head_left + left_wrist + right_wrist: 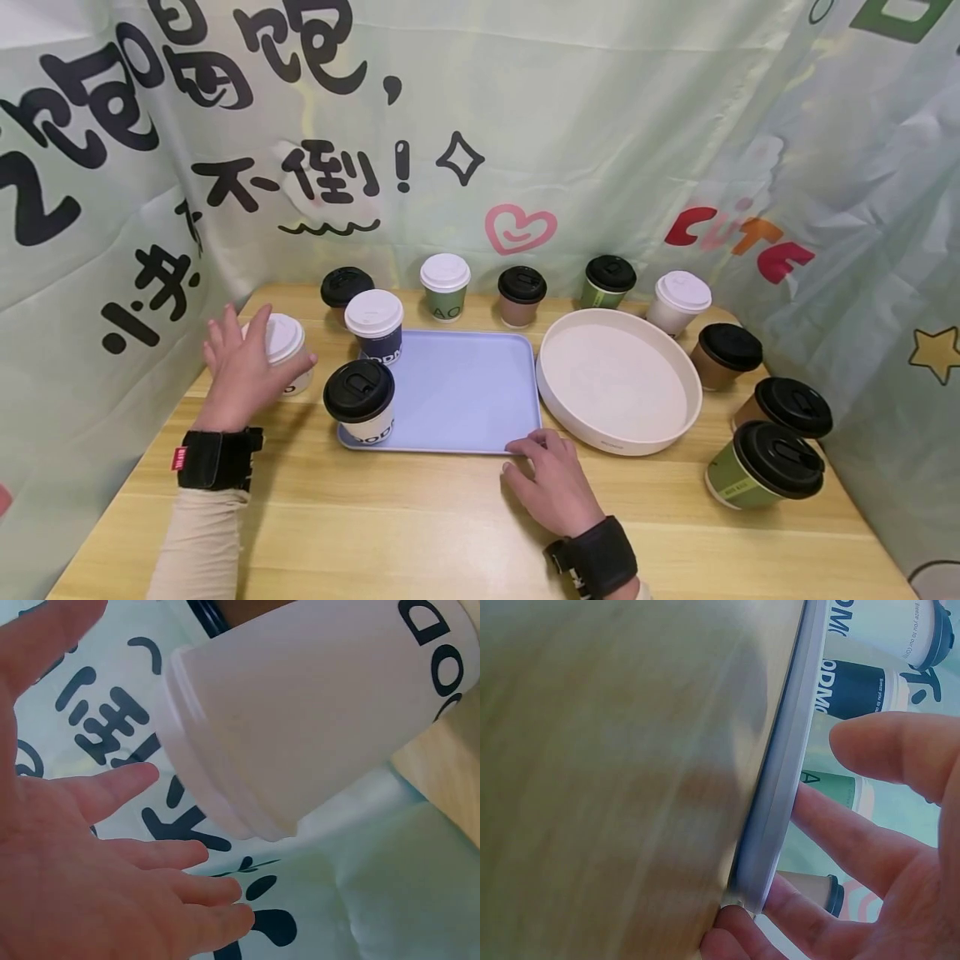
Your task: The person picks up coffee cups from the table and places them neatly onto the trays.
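Observation:
My left hand (243, 367) reaches over a white paper cup with a white lid (284, 337) at the table's left side. In the left wrist view its fingers are spread, and the white cup (300, 712) stands beyond the fingertips. My right hand (555, 483) touches the near right corner of a blue rectangular tray (465, 400). Fingertips lie along the tray's edge (780, 787) in the right wrist view, with the thumb held apart. On the tray's left part stand a white cup with a black lid (360, 400) and a navy cup with a white lid (375, 325).
A round cream tray (618, 379) sits right of the blue one. Several lidded cups line the back and right, among them a green-and-white cup (446, 287), a brown cup (725, 357) and a green cup (765, 467). A printed curtain (585, 125) hangs behind the table.

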